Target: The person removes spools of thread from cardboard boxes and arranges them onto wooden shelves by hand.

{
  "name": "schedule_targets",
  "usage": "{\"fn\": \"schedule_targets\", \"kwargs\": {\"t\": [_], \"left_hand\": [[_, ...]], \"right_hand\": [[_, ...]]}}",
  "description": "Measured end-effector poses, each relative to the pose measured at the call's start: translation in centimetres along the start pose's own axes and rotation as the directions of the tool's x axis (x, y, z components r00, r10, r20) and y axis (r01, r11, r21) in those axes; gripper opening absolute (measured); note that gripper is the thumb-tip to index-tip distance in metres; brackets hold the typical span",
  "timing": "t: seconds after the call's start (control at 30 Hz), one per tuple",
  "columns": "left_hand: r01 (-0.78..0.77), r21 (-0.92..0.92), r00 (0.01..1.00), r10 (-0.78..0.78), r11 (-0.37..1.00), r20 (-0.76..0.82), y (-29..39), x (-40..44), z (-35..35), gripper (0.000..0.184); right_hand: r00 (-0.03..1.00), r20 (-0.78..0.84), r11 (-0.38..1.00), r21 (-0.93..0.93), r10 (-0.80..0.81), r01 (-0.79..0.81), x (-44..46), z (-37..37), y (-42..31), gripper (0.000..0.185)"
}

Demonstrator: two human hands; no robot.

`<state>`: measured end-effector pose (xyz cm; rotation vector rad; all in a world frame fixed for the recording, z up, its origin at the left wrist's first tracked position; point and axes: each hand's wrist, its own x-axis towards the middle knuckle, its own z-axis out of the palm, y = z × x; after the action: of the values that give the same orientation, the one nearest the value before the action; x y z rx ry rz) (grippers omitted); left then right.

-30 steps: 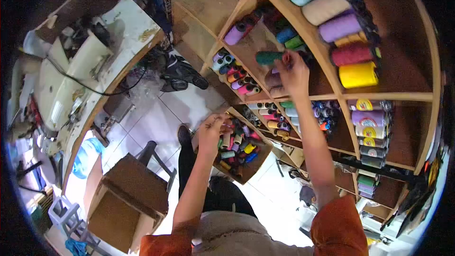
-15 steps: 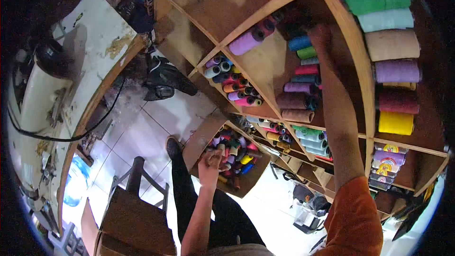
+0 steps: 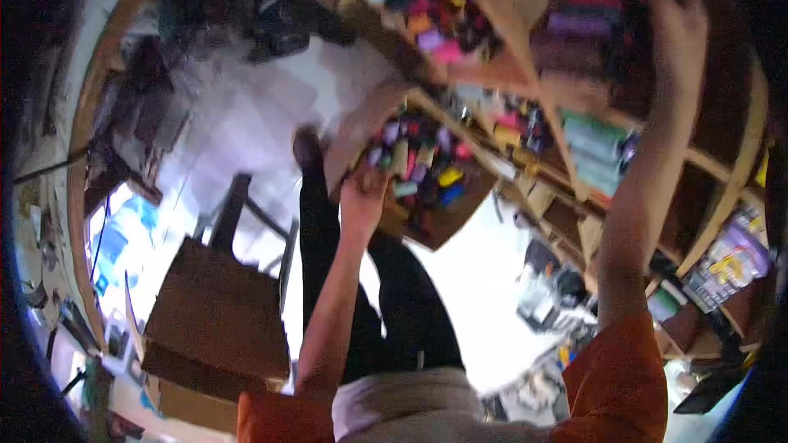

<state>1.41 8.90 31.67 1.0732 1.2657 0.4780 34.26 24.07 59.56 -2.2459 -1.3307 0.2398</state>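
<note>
My left hand (image 3: 365,190) is over the near left edge of an open cardboard box (image 3: 450,226) holding many coloured thread spools (image 3: 420,166). Its fingers look curled together; blur hides whatever they may hold. High at the right, my right hand (image 3: 675,12) is raised beside a shelf compartment, with its fingers stretched out and apart and no spool visible in them. Just left of it, a row of thread cones (image 3: 584,23) in green, red, purple and brown lies on the shelf. Motion smears both hands and the cones.
Wooden shelving (image 3: 525,57) with more cones fills the upper right. A brown carton (image 3: 215,299) sits by a dark-legged stool or chair (image 3: 234,209) at the left. Beyond is a worktable edge (image 3: 103,90). Bags and clutter (image 3: 550,279) lie right of my legs.
The view has swung down and right, blurring the picture. My right hand has come away from the blue and green cones to their right. My left hand remains at the box.
</note>
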Motion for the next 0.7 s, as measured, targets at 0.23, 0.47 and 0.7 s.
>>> {"fn": "schedule_targets", "kwargs": {"t": [0.23,0.47,0.7], "left_hand": [[-0.446,0.611,0.850,0.096,0.654,0.517,-14.3,4.6,4.4,0.024],[-0.496,0.783,0.868,0.188,0.374,0.460,-26.7,6.9,13.4,0.063],[-0.342,0.927,0.940,0.048,0.155,0.339,-32.9,8.9,21.0,0.078]], "right_hand": [[0.341,0.931,0.714,0.149,0.133,-0.685,-29.2,12.9,13.2,0.025],[0.639,0.300,0.699,-0.180,0.709,-0.692,-52.6,29.1,35.3,0.061],[0.341,0.052,0.340,0.018,0.939,-0.940,-54.6,34.8,39.8,0.067]]}}
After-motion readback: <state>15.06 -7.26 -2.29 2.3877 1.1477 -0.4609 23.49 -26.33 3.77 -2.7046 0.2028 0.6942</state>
